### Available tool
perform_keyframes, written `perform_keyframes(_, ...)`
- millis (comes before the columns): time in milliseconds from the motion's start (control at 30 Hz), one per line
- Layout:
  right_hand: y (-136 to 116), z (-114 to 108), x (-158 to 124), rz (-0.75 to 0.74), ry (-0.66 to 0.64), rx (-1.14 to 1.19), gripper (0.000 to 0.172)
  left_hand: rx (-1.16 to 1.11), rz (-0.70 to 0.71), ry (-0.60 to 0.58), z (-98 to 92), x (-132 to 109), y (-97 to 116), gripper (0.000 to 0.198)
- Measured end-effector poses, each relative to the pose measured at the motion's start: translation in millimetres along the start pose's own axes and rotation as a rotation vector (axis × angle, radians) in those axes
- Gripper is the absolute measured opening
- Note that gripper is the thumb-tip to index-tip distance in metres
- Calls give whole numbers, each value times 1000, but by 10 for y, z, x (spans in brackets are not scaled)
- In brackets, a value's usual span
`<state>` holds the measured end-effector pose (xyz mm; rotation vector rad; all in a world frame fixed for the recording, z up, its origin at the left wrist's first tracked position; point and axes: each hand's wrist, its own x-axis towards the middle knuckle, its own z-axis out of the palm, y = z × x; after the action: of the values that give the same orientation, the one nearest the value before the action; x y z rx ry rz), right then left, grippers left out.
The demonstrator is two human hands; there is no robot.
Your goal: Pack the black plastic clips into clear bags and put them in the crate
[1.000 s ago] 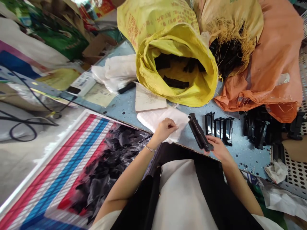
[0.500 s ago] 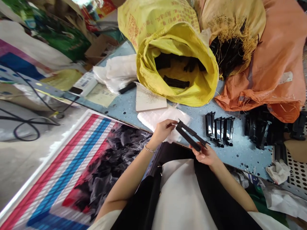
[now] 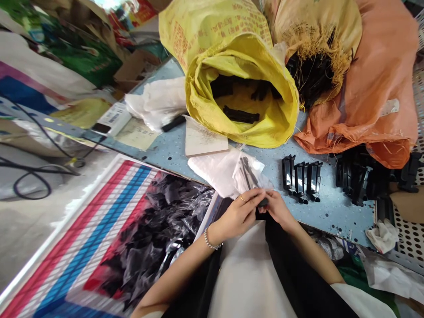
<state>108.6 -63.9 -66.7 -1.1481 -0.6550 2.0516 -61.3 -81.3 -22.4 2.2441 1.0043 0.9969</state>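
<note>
Both my hands meet at the table's near edge around a black bracket-like part (image 3: 249,173), whose far end shows inside a clear plastic bag (image 3: 261,170). My left hand (image 3: 241,211) wears a ring and is closed, its fingers pinching at the near end of the part and the bag. From the other side my right hand (image 3: 277,208) is closed on the same near end; its fingertips are partly hidden. Under the far end lies a stack of thin white bags (image 3: 212,171). Several similar black parts (image 3: 300,179) stand in a group to the right.
A yellow sack (image 3: 243,137) lies with its mouth toward me, black parts inside. Behind are a tan sack (image 3: 318,26) and an orange sack (image 3: 374,88). More black parts (image 3: 359,181) lie at right. Bagged black pieces (image 3: 149,238) fill a striped container (image 3: 71,247) at lower left.
The black part, bare and held between my spread hands before, now has its far end inside a clear bag. My left hand has moved right and nearer to me, beside my right hand.
</note>
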Motion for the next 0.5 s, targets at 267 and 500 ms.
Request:
perform_keyframes(267, -699, -151, -280, -339, -85, -1123, 33, 236, -414, -156, -884, -827, -8, 37)
perform_keyframes(500, -1366, -622, 252, -627, 102, -2171, 42, 633, -1246, -633, -1305, -1968, -919, 20)
